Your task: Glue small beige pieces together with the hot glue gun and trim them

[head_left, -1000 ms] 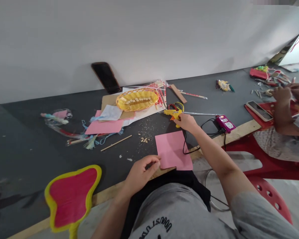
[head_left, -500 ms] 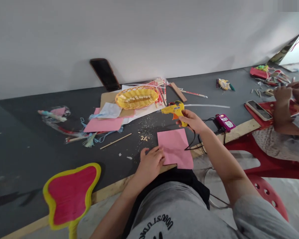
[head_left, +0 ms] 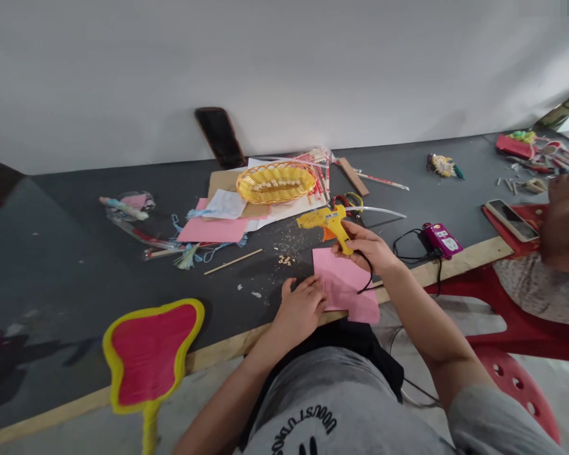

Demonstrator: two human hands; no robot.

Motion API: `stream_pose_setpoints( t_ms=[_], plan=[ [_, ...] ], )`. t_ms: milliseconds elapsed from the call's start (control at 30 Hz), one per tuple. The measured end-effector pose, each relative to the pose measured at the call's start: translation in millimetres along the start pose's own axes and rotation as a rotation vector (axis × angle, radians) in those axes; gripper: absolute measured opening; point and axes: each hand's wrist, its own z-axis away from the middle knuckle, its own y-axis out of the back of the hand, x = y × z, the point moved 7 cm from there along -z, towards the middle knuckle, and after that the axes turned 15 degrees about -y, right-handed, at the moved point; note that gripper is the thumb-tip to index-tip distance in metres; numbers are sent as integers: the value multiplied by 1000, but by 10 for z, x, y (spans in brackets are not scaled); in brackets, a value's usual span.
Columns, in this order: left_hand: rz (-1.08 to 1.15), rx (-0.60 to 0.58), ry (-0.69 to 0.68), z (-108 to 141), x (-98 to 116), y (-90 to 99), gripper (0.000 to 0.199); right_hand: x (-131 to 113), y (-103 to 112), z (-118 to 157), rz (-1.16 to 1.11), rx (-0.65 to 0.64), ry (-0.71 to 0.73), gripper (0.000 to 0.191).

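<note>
My right hand is wrapped round the handle of a yellow hot glue gun. The gun is held above the table with its nozzle pointing left, and a clear glue stick juts from its back. Below it lies a sheet of pink paper at the table's front edge, partly overhanging. My left hand rests on the paper's left edge, fingers stretched out and thumb apart. Small pale crumbs are scattered on the table just beyond that hand.
A yellow basket with small pale pieces stands on papers near the wall. Behind them leans a phone. Scissors, a thin stick and a purple box with cables lie around. At left is a pink-and-yellow fan-shaped piece; at right, another person's hand.
The glue gun has shifted left and slightly towards me, uncovering more of the scissors behind it. My left hand stays on the pink paper. The whole view has swung a little left.
</note>
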Motion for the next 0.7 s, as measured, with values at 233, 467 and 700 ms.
stream_pose_setpoints(
  t_ms=[233, 467, 700],
  plan=[
    [5, 18, -29, 2, 2, -14, 16, 41, -81, -27, 8, -4, 3, 54],
    [-14, 30, -33, 6, 0, -47, 17, 72, -86, -52, -26, -40, 2, 50],
    [-72, 17, -97, -9, 65, -116, 19, 51, -106, -180, -67, 80, 67, 45]
  ],
)
